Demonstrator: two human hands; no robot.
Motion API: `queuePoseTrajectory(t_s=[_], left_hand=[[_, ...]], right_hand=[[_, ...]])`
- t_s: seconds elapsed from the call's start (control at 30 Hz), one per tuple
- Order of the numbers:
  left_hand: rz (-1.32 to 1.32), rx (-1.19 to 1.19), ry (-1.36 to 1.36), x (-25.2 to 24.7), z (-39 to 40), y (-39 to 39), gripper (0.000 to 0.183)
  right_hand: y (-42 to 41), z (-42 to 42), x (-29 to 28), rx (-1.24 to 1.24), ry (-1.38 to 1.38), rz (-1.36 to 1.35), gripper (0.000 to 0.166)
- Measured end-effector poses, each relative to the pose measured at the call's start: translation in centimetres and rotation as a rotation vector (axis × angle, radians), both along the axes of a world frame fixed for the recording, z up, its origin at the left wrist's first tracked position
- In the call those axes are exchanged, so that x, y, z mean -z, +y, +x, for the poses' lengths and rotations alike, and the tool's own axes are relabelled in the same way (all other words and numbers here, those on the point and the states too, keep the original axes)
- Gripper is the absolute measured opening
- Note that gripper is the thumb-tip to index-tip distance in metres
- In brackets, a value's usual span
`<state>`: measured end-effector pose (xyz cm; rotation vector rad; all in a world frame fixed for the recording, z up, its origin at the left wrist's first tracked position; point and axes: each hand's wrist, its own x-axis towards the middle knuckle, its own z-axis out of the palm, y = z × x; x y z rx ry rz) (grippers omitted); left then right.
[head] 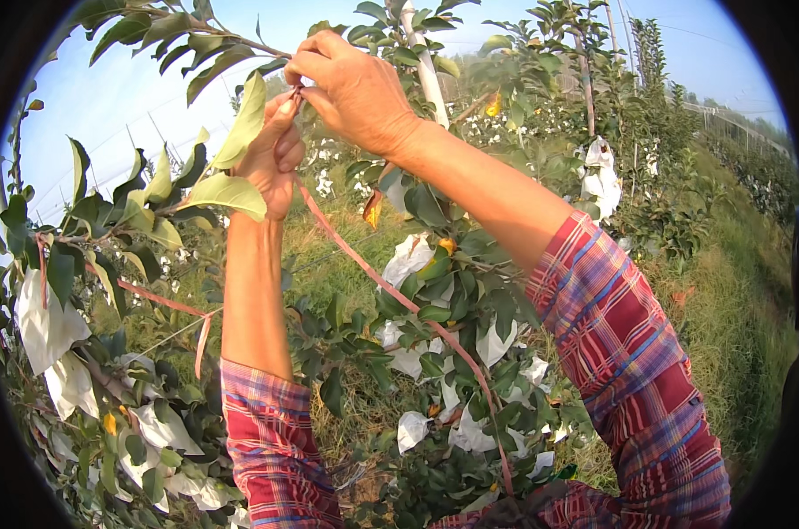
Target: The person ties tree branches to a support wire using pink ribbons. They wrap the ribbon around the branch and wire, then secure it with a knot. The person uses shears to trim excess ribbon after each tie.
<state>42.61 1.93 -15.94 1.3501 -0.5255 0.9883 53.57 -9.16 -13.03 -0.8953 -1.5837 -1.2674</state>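
Observation:
Both of my hands are raised together at the end of a leafy branch (241, 41). My left hand (272, 155) is closed around a long pink tape (379, 278), which runs from beneath the fingers down to the lower right. My right hand (356, 92) sits just above and to the right, its thumb and fingertips pinched against the left thumb. A small reddish-brown twisted bit shows between the fingertips; it looks like the tape's end, though the fingers hide most of it. The branch runs in behind the right fingers.
Another pink tape (161, 299) is tied to a lower branch at left, with its end dangling. White fruit bags (49, 321) hang among the leaves on both sides. A pale pole (426, 66) stands behind my right hand. A grassy strip (737, 317) runs along the right.

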Motion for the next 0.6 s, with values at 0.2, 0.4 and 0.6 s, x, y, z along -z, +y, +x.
queuePoseTrajectory(t_s=[0.2, 0.4, 0.6], left_hand=[[-0.013, -0.157, -0.058, 0.2, 1.5, -1.2, 0.02], [-0.023, -0.472, -0.049, 0.0, 1.7, -2.0, 0.022], [-0.085, -0.563, -0.051, -0.3, 1.3, -1.0, 0.02]], right_hand=[[1.0, 1.7, -1.8, -0.212, 0.069, -0.217, 0.013], [1.9, 2.5, -2.5, -0.109, -0.072, -0.129, 0.01], [3.0, 1.8, -1.4, -0.249, 0.074, -0.152, 0.011]])
